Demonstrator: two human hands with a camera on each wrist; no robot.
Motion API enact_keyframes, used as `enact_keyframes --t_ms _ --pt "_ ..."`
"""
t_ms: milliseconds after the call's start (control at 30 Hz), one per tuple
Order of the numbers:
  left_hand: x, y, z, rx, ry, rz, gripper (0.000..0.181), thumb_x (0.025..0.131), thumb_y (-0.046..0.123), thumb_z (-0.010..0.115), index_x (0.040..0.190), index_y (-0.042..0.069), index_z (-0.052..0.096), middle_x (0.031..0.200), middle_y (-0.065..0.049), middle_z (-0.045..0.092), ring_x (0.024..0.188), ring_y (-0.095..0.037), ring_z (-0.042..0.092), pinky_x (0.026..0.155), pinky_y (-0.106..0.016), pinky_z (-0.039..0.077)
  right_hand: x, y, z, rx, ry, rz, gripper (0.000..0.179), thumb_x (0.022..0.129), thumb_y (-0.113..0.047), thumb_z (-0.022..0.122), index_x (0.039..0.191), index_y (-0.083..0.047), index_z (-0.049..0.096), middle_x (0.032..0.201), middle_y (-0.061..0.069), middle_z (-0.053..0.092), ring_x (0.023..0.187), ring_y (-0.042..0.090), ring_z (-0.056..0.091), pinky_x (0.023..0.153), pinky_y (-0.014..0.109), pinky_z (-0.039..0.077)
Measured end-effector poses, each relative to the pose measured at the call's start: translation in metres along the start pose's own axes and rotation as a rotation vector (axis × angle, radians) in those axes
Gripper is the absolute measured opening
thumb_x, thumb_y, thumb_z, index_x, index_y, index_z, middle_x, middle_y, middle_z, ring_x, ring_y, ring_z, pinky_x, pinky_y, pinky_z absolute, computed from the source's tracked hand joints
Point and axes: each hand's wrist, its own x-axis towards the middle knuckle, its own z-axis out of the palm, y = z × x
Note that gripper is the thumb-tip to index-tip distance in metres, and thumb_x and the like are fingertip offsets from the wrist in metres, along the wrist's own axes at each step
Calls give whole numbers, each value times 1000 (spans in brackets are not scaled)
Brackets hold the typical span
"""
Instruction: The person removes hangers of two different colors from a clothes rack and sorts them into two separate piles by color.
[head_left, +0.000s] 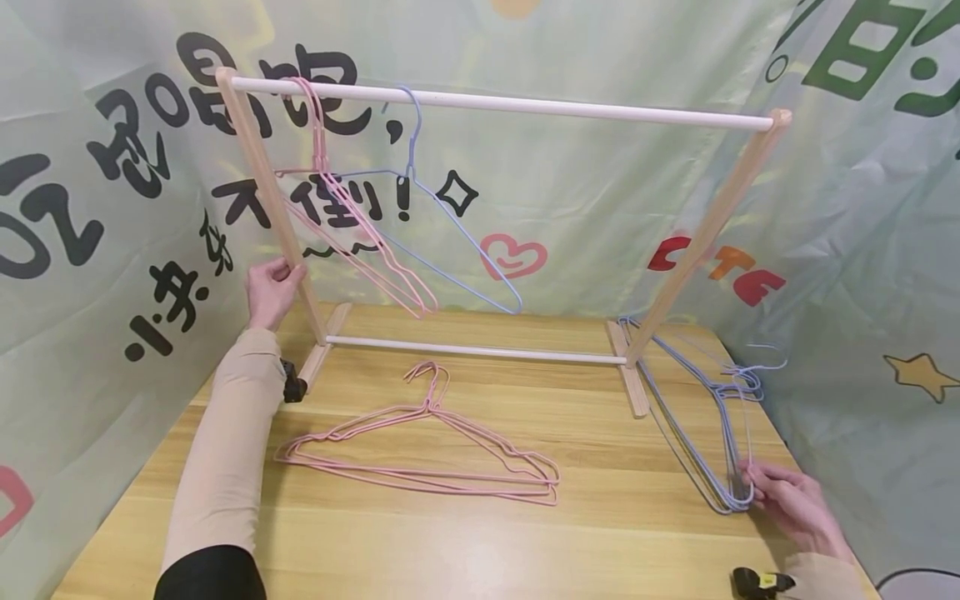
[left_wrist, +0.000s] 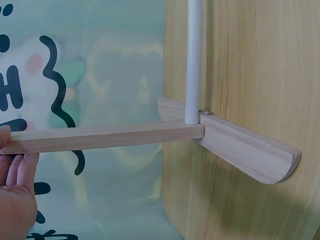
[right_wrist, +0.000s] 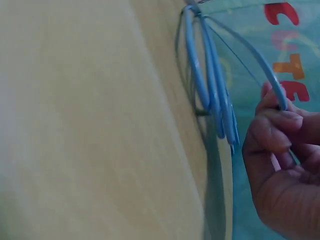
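My left hand (head_left: 274, 292) grips the left wooden post (head_left: 262, 179) of a small clothes rack, a little above its foot. On the right, my right hand (head_left: 791, 504) pinches one end of a blue hanger (right_wrist: 265, 67), lifted apart from the other blue hangers (head_left: 693, 425) lying beside the rack's right foot. From the rack's white top rail (head_left: 525, 104) hang pink hangers (head_left: 367, 225) near the left post and one blue hanger (head_left: 465, 233) to their right. A stack of pink hangers (head_left: 427, 479) lies flat in front of the rack, hooks pointing away from me.
The rack's lower white rail (head_left: 472, 350) runs just above the wooden table (head_left: 375, 542), between the left foot (head_left: 326, 350) and the right foot (head_left: 628, 371). A printed curtain (head_left: 600, 208) encloses the back and both sides.
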Motion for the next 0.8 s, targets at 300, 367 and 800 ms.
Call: enact_keyframes --t_ms 300,367,800 --pt "0 3 2 5 -10 3 41 100 27 61 133 3 65 130 -21 66 100 -3 67 101 -32 52 6 -25 5 -1068 281 157 34 95 -29 66 105 2 77 78 3 78 78 11 66 72 22 45" --pt "1 3 3 4 -10 5 41 99 26 61 133 3 65 130 -21 66 99 -2 66 101 -31 52 8 -27 7 -1153 280 125 41 93 -27 67 112 9 70 93 18 78 91 33 69 78 35 50" --pt "3 -2 0 -29 -27 -15 41 99 23 62 134 1 63 132 -23 63 91 8 62 98 -24 52 75 -97 153 -1092 -17 -428 25 97 -14 65 109 6 74 90 21 75 70 5 59 63 24 46"
